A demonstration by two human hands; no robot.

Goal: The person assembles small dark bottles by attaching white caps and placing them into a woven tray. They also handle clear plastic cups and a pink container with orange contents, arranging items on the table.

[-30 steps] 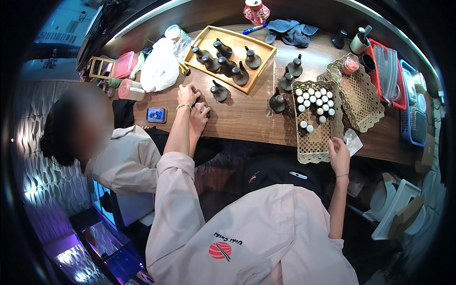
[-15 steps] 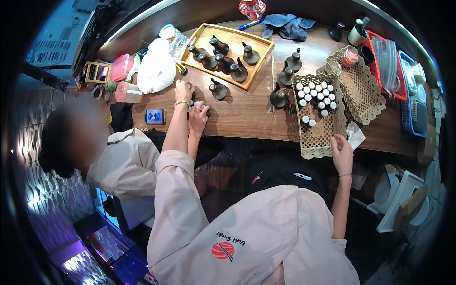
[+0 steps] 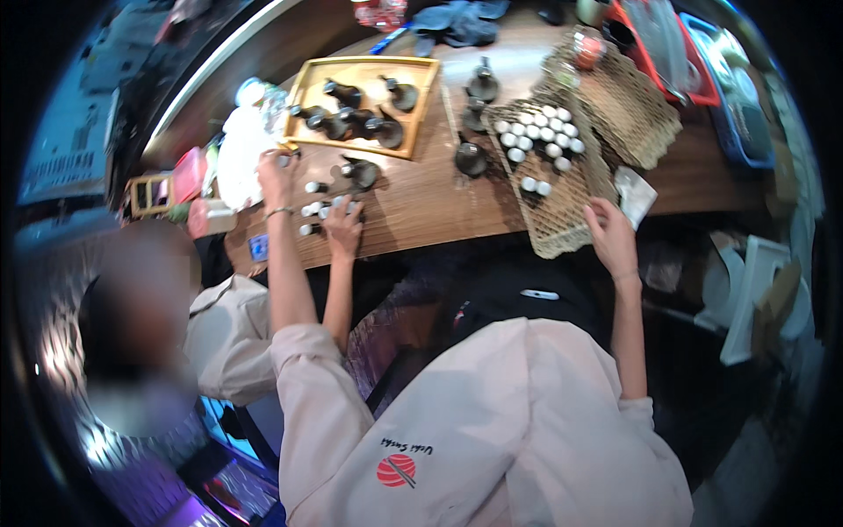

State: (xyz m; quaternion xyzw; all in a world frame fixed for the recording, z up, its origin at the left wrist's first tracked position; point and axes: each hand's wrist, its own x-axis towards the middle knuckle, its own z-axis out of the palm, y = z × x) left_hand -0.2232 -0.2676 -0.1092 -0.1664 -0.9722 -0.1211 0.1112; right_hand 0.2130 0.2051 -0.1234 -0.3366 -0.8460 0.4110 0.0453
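My left hand (image 3: 275, 176) is raised beside the wooden tray's near-left corner, fingers closed on a small bottle with a pale top; blur hides most of it. Several small white-capped bottles (image 3: 318, 187) lie on the table near it, and a co-worker's hand (image 3: 342, 230) rests over some of them. At the right, my right hand (image 3: 612, 235) has its fingers curled at the side rim of a woven basket (image 3: 562, 224). Inside that basket stand many white-capped bottles (image 3: 546, 133), mostly toward its far end. A dark, narrow-necked flask (image 3: 360, 173) stands beyond the co-worker's hand.
A wooden tray (image 3: 421, 110) holds several dark flasks; more flasks (image 3: 471, 156) stand left of the basket. A second woven basket (image 3: 645, 132), a red basket (image 3: 694, 79) and a blue basket (image 3: 746, 149) fill the right. A white bag (image 3: 241, 158) lies left. The co-worker (image 3: 237, 334) sits beside me.
The whole view has shifted. My left hand has moved left and away from the co-worker's hand, toward the tray corner, uncovering white-capped bottles. My right hand stays at the basket rim.
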